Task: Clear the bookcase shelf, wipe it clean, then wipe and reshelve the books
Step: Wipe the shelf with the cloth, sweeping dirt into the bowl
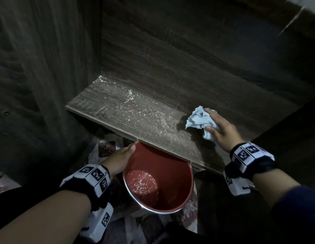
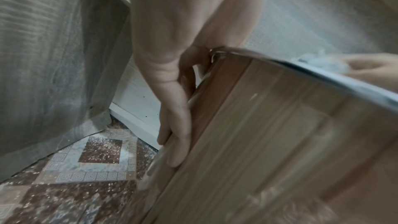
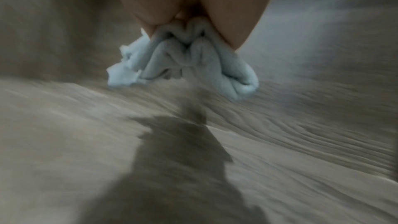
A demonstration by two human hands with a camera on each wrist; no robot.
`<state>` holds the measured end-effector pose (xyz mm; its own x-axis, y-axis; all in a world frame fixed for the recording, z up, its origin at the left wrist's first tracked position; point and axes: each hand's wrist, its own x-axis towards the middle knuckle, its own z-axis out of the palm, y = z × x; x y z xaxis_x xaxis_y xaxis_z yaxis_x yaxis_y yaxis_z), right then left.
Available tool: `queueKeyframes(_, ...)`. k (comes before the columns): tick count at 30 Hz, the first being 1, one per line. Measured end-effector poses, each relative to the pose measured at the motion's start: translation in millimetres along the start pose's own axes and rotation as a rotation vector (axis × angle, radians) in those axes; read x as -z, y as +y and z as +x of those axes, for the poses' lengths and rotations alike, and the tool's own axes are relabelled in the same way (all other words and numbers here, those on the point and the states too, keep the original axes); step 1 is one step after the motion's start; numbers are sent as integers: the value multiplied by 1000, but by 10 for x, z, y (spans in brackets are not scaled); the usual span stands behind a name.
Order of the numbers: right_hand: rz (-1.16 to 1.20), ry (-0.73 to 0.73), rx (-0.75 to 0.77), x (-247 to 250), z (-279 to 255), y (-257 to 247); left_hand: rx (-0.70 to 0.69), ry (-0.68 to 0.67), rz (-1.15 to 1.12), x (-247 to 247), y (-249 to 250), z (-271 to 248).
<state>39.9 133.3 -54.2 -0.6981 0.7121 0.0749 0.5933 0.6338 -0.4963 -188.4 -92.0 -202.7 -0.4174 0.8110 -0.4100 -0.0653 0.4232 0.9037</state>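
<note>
The dark wooden bookcase shelf (image 1: pixel 118 110) holds no books and is dotted with white crumbs. At its right end my right hand (image 1: pixel 218 127) grips a crumpled light blue cloth (image 1: pixel 199 120) against the board; the right wrist view shows the cloth (image 3: pixel 178 60) bunched under my fingers. Just below the shelf's front edge my left hand (image 1: pixel 120 159) holds a red bucket (image 1: pixel 170 175) by its rim, thumb over the edge. White crumbs lie on the bucket's bottom. In the left wrist view my fingers (image 2: pixel 174 135) lie down the bucket's outer wall (image 2: pixel 280 142). No books are in view.
The bookcase's side panel (image 1: pixel 47 67) rises on the left and its back panel (image 1: pixel 188 50) stands behind the shelf. Under the shelf lies a patterned tile floor (image 2: pixel 86 159) strewn with crumbs. A white baseboard (image 2: pixel 133 122) runs along the wall.
</note>
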Motion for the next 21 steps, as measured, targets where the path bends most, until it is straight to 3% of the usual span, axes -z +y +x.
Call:
queueKeyframes(6,-451,-238,-332,-244,296,383,2,-1,-19,-2,105,-44)
queueKeyframes(12,-331,-71,-545,-577,456,360,2,-24,3,-29,114,-67)
queueKeyframes(15,-374,-66,-581,-644,541,353,30,-31,-15,-17,66,-64)
queueKeyframes(21,-355,-226,-546,-527,501,363,42,-7,-45,7,101,-104)
